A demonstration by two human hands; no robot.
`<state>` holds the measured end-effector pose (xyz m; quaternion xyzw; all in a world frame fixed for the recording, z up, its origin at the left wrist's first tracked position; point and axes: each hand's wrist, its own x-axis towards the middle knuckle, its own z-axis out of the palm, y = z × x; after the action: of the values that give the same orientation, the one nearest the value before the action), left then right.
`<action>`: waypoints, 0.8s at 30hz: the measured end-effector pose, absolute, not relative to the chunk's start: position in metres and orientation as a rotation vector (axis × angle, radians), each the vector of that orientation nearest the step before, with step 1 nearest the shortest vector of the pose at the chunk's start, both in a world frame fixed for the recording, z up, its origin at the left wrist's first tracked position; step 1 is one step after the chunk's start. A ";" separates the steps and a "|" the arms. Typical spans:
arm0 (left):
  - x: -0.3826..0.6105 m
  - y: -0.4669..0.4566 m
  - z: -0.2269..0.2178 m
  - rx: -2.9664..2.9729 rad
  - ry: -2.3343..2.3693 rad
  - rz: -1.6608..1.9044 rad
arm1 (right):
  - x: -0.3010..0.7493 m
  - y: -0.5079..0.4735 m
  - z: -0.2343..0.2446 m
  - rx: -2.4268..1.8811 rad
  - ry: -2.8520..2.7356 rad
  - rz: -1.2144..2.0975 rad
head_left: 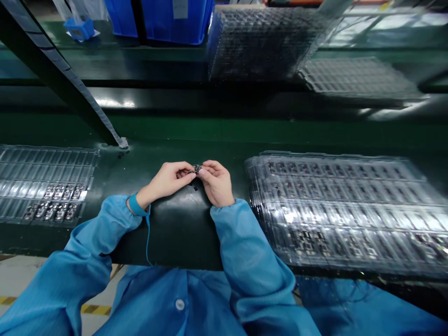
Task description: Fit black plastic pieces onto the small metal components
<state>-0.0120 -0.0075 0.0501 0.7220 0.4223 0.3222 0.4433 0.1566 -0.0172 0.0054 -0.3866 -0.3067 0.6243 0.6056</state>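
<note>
Between my two hands, a small dark circuit board point(197, 168) is pinched by the fingertips above the green bench. My left hand point(170, 179) is closed on its left end, thumb and forefinger together. From the other side my right hand point(217, 183) grips it the same way. The fingers cover much of the board, so its details are hidden. A little dark piece point(195, 187) lies on the bench just below the hands. To the left, a clear plastic tray point(45, 168) holds several small boards in its right-hand pockets. A stack of clear trays point(350, 205) filled with boards stands to the right.
A dark post point(70, 70) rises from the bench at left, with small black bits point(123, 154) at its foot. On the shelf behind are blue bins point(161, 21), a tall stack of trays point(259, 44) and a flat tray point(360, 77). A blue wrist strap's cord point(147, 238) hangs from my left wrist.
</note>
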 end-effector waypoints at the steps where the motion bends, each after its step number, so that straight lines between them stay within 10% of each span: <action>1: -0.012 -0.007 0.050 1.756 1.033 0.794 | 0.157 -0.017 0.006 -0.890 -0.705 1.455; 24: -0.010 -0.012 0.041 2.538 1.157 1.018 | 0.154 -0.018 -0.001 -0.971 -0.926 1.146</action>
<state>-0.0100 -0.0121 0.0410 0.8517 0.3881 0.3415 0.0860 0.1538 -0.0179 -0.0015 -0.4250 -0.4051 0.5014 0.6355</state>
